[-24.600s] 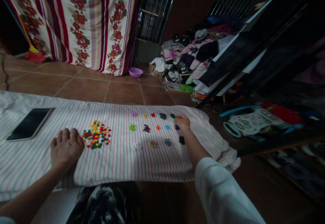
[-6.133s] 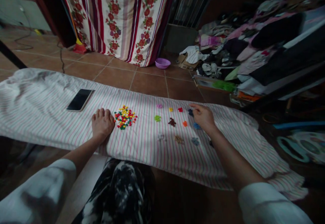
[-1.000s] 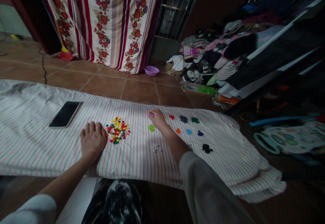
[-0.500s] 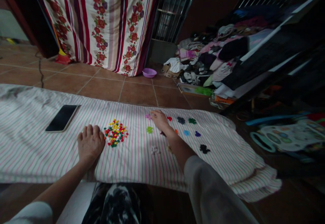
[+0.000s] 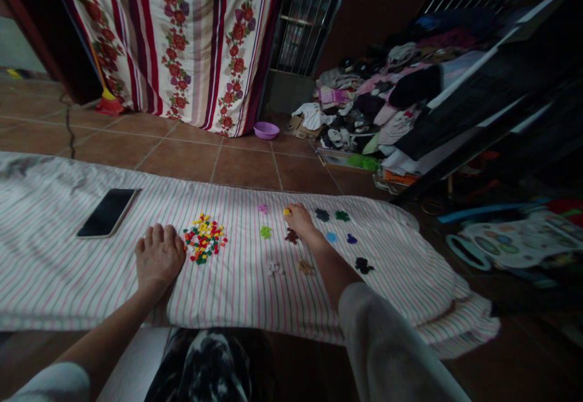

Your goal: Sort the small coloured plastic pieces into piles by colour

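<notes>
My left hand (image 5: 160,255) lies flat on the striped cloth (image 5: 237,292), fingers spread, beside a mixed heap of small coloured pieces (image 5: 204,239). Across the cloth, my right hand (image 5: 299,217) has its fingers bent down and together beside some yellow pieces (image 5: 286,212); whatever is in the fingertips is hidden. Around it lie small one-colour piles: pink pieces (image 5: 263,209), lime green pieces (image 5: 265,232), brown pieces (image 5: 291,235), light blue pieces (image 5: 331,237) and dark grey pieces (image 5: 322,214). Nearer me are white pieces (image 5: 275,268), tan pieces (image 5: 305,266) and black pieces (image 5: 363,265).
Left of my left hand lies a phone (image 5: 108,212). Dark green pieces (image 5: 342,215) and dark blue pieces (image 5: 351,238) sit to the right. Beyond the cloth, a purple basin (image 5: 266,130) stands on the tiled floor, near a heap of clothes (image 5: 364,98).
My right hand has shifted right from beside the pink pieces, uncovering yellow, brown and tan pieces and now hiding the red ones. My left hand stays flat in place.
</notes>
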